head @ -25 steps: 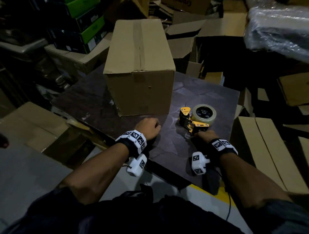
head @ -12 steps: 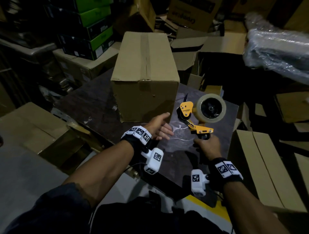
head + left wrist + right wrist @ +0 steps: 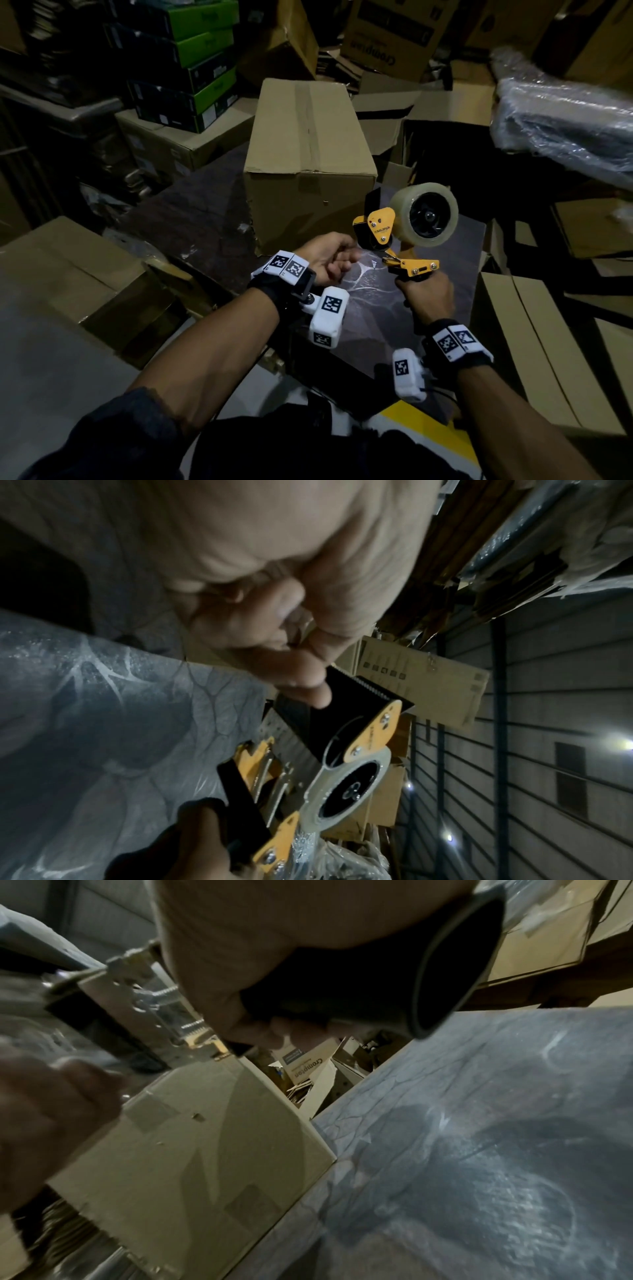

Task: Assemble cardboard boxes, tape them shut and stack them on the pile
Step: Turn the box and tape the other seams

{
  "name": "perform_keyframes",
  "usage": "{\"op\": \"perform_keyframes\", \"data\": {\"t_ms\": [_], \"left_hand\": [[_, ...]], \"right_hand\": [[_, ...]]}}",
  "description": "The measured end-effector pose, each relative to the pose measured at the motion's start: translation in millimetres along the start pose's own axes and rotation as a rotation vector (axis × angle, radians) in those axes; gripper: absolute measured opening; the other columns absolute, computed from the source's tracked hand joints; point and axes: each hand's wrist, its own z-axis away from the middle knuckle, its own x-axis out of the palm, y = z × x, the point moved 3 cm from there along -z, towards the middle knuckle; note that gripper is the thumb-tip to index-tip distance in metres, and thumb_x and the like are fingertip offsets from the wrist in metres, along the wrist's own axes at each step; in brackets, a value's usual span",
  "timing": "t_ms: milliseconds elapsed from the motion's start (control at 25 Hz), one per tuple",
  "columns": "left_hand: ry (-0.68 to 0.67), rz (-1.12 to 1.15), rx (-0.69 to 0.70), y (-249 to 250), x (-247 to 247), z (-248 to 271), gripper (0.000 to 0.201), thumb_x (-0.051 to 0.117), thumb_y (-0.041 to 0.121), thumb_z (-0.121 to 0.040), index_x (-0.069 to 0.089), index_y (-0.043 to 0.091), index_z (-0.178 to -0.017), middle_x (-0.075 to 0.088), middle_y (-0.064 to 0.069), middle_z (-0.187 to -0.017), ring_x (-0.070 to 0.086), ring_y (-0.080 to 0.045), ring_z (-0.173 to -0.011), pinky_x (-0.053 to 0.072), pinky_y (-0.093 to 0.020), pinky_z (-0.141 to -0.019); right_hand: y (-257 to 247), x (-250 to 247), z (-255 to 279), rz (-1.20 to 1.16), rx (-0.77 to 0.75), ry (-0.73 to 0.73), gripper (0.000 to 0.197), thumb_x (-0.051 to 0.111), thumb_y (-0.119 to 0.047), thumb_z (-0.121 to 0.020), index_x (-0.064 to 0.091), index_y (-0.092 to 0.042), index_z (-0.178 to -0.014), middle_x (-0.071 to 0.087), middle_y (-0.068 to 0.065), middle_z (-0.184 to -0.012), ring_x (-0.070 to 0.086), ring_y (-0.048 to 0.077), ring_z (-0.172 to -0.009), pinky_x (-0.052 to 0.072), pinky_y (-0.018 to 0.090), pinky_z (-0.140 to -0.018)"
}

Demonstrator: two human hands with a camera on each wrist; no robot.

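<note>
**A:** Where's the cardboard box [image 3: 308,161] sitting?

**B:** Upright on the dark tabletop [image 3: 205,219], just beyond both hands, with a tape strip already along its top seam. The right hand [image 3: 426,296] is wrapped round the handle of the tape dispenser [image 3: 397,236], holding it up off the tabletop, just in front of the box's near right corner.

**A:** And the left hand [image 3: 329,255]?

**B:** Its fingers are curled in at the dispenser's front end. From the left wrist view the fingertips [image 3: 308,693] sit against the black flap beside the toothed blade. I'd guess it's picking at the loose tape end, but I can't tell whether it actually pinches anything.

**A:** How will the box handle?

**B:** Probably light and empty, stiff along the edges, soft in the panels. Best taken with flat palms on two opposite sides, low down, so the walls don't buckle. The dispenser looks rigid and top-heavy with that full roll [image 3: 424,214]; keep fingers clear of the blade.
</note>
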Motion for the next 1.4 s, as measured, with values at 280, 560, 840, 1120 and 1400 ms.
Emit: {"op": "perform_keyframes", "data": {"t_ms": [280,560,840,1120,1400], "left_hand": [[0.074,-0.095,0.024,5,-24,16,0.029,0.039,0.008,-0.092,0.042,0.013,-0.063,0.037,0.008,-0.040,0.023,-0.001,-0.027,0.010,-0.011,-0.026],[0.128,-0.101,0.082,16,-68,32,0.029,0.039,0.009,-0.089,0.035,0.018,-0.062,0.030,0.010,-0.038,0.019,0.000,-0.026,0.008,-0.008,-0.028],[0.244,-0.203,0.185,35,-131,45,0.028,0.043,0.016,-0.089,0.040,0.020,-0.062,0.032,0.009,-0.042,0.021,-0.003,-0.030,0.009,-0.009,-0.034],[0.324,-0.741,0.292,64,-163,61,0.036,0.045,0.029,-0.100,0.050,0.015,-0.066,0.044,-0.001,-0.055,0.035,-0.010,-0.038,0.020,-0.014,-0.035],[0.456,-0.858,0.515,91,-190,65,0.043,0.042,0.032,-0.102,0.056,0.011,-0.066,0.050,-0.005,-0.060,0.048,-0.018,-0.051,0.038,-0.024,-0.050]], "right_hand": [[-13,15,11,0.069,-0.051,-0.059,0.037,0.065,-0.043,-0.053,0.073,-0.019,-0.080,0.071,0.003,-0.072,0.070,0.030,-0.067,0.061,0.046,-0.067],[-11,22,17,0.113,-0.014,-0.043,0.035,0.065,-0.042,-0.053,0.069,-0.014,-0.074,0.071,0.007,-0.073,0.069,0.033,-0.069,0.060,0.046,-0.068],[4,26,32,0.165,0.033,-0.059,0.035,0.066,-0.041,-0.056,0.068,-0.012,-0.075,0.070,0.010,-0.074,0.069,0.032,-0.071,0.059,0.042,-0.070],[-26,34,40,0.197,-0.066,0.058,0.024,0.070,-0.034,-0.075,0.067,-0.010,-0.077,0.069,0.011,-0.081,0.062,0.036,-0.080,0.051,0.038,-0.073],[-71,37,38,0.263,-0.256,0.145,0.022,0.070,-0.034,-0.080,0.064,-0.014,-0.080,0.060,0.002,-0.072,0.053,0.028,-0.073,0.040,0.032,-0.066]]}}
